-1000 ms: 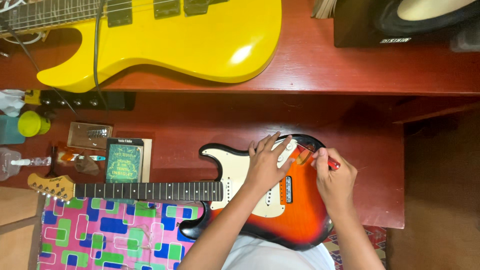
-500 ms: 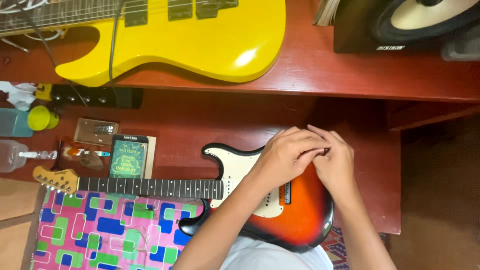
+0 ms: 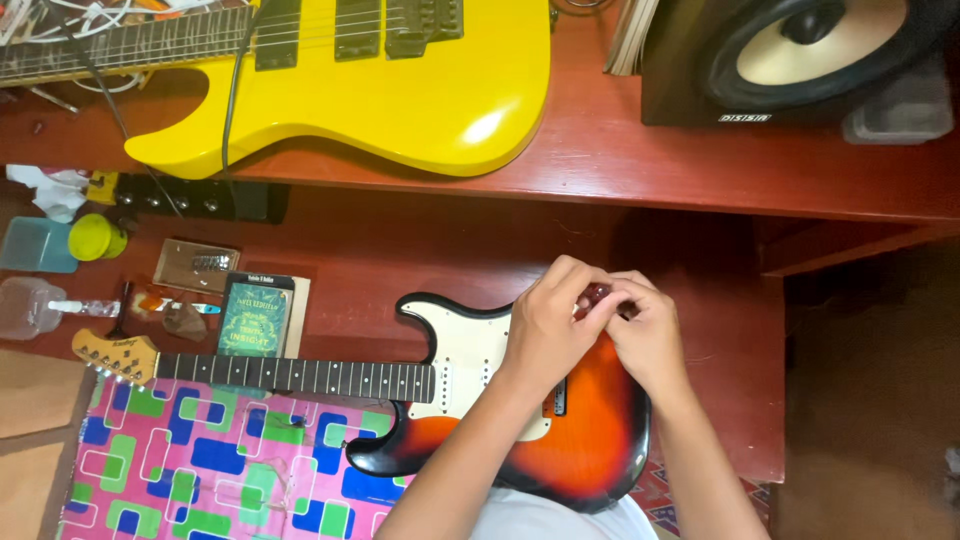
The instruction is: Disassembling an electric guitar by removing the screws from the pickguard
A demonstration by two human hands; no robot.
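Observation:
A sunburst electric guitar [image 3: 600,420] with a cream pickguard [image 3: 465,360] lies flat on the red-brown surface, its neck [image 3: 300,377] pointing left. My left hand [image 3: 545,330] and my right hand [image 3: 650,335] meet over the upper edge of the guitar body. Between their fingertips sits a small dark red tool handle [image 3: 597,293], and both hands pinch it. The rest of the tool is hidden by my fingers.
A yellow electric guitar [image 3: 400,90] lies on the upper shelf, beside a black speaker [image 3: 800,60]. To the left are a green book [image 3: 255,315], a small metal plate [image 3: 195,265], a yellow cup [image 3: 97,238] and a plastic bottle [image 3: 30,308]. A pink patterned cloth [image 3: 200,470] lies under the neck.
My left hand left the pickguard and joined my right hand at the guitar's upper edge. Both now close around the red handle. The view shifted slightly.

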